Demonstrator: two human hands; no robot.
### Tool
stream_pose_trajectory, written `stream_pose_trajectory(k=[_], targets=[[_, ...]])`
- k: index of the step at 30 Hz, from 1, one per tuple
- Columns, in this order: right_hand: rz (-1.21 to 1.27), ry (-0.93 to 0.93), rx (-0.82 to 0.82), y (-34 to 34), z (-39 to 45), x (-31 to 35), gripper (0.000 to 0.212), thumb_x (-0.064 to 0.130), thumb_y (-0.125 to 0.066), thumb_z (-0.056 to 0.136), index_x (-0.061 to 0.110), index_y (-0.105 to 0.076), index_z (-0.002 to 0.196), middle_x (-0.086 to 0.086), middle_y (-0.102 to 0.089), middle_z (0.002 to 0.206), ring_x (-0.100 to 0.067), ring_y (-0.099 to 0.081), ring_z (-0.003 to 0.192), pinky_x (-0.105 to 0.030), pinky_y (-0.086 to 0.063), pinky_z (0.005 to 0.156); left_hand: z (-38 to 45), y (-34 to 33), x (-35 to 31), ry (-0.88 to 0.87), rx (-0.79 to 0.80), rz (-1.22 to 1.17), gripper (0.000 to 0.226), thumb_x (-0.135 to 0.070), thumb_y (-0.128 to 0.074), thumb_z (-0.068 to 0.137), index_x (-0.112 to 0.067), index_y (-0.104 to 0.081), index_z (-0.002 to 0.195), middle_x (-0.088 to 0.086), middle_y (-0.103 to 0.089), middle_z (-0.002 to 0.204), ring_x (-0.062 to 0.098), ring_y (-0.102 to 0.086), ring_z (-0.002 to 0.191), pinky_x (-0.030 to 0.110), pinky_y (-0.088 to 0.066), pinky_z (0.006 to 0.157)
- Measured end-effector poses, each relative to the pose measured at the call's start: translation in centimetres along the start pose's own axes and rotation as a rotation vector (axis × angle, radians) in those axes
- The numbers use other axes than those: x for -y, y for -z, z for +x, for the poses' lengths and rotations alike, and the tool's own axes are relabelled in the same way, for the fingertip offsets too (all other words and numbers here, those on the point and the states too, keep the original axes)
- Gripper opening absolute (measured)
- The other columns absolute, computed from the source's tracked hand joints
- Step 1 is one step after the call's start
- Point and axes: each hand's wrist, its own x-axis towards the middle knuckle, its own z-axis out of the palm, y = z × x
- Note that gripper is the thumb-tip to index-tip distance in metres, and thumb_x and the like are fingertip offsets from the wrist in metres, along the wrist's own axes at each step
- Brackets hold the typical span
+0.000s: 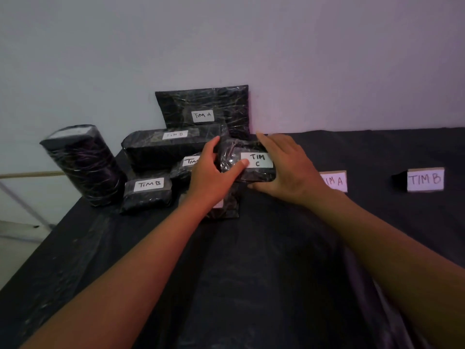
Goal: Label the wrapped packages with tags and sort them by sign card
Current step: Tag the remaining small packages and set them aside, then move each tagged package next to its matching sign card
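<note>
Your left hand (211, 170) and right hand (284, 167) clasp the TIM C package (247, 161); tags mostly on, sorting by sign cards (425, 180) unstarted.

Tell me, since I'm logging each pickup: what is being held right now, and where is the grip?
The TIM C package, held between both hands: the left hand on its left end with the thumb on the tag, the right hand on its right end.
</note>
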Motion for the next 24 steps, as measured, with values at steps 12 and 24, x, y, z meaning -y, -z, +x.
stream_pose_trajectory(k=[12, 24], targets=[[0.639, -0.567, -0.138, 0.9, 3.7, -1.9, 0.083, 0.040, -0.072, 0.093, 0.029, -0.024, 0.160, -0.003, -0.045, 0.156, -0.018, -0.047, 0.139, -0.037, -0.042, 0.115, 4.7, -2.0, -1.2, 0.069, -0.072, -0.334, 0.008, -0.028, -0.064, 0.098, -0.028, -0.071, 0.101, -0.003, -0.078, 0.096, 0.013, -0.073, 0.094, 0.043, -0.058, 0.092], [0.331, -0.500, -0.232, 7.2, 1.4, -8.1, 0.086, 0.041, -0.069, 0.094, 0.017, -0.020, 0.161, -0.005, -0.032, 0.159, -0.019, -0.037, 0.143, -0.037, -0.039, 0.117, 6.2, -9.5, -7.1, 0.049, 0.018, -0.507, 0.019, -0.028, -0.053, 0.102, -0.026, -0.072, 0.100, 0.002, -0.077, 0.098, 0.025, -0.072, 0.100, 0.053, -0.055, 0.096]])
